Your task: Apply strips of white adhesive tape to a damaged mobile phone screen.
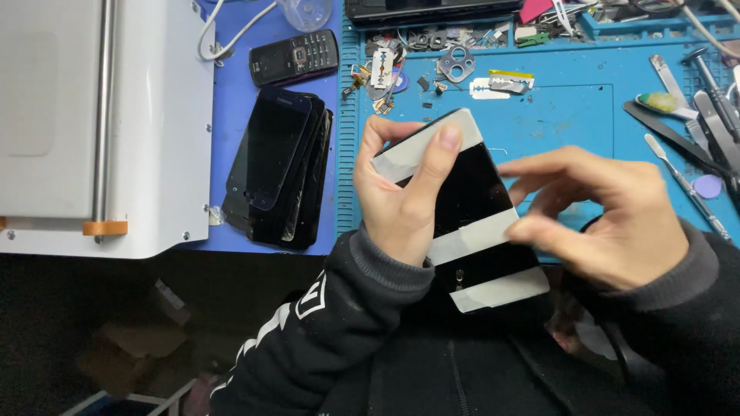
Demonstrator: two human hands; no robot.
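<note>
My left hand (401, 192) grips a black phone screen panel (470, 196) by its left edge, thumb pressed on the top strip. Three pale tape strips cross the panel at the top, the middle and the bottom. My right hand (617, 216) is at the panel's right side, its fingertips touching the end of the middle tape strip (474, 237). The panel is tilted, held above the blue work mat (570, 115).
A stack of dark phone screens (281, 166) lies left of the mat, with a black keypad phone (294, 56) behind it. A white machine (100, 123) fills the left. Metal tools (694, 146), a purple pick (708, 186) and small parts (455, 65) lie on the mat.
</note>
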